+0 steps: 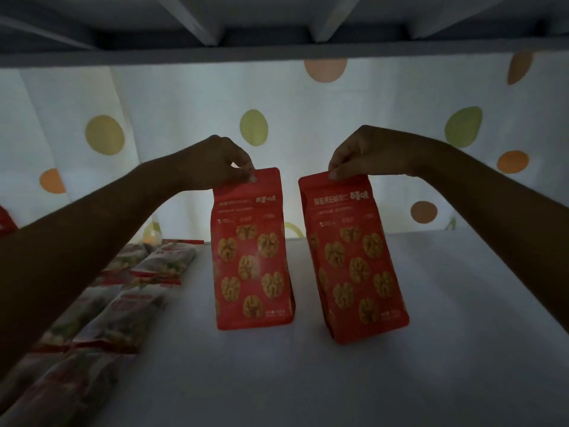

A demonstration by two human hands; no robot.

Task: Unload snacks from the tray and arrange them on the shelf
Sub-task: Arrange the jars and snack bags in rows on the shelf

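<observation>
Head view: left hand point(220, 161) pinches top seal of left walnut bag point(251, 251); right hand point(366, 155) pinches right walnut bag point(354, 260). Both upright on shelf point(308, 380), apart, right tilted. Square bases, align fronts before release. Flat snack packs point(123, 303) lie left.

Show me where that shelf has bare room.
The shelf is bare right of the right bag and in front of both bags. A narrow gap separates it from the left bag. The left side is crowded with flat packs.
</observation>
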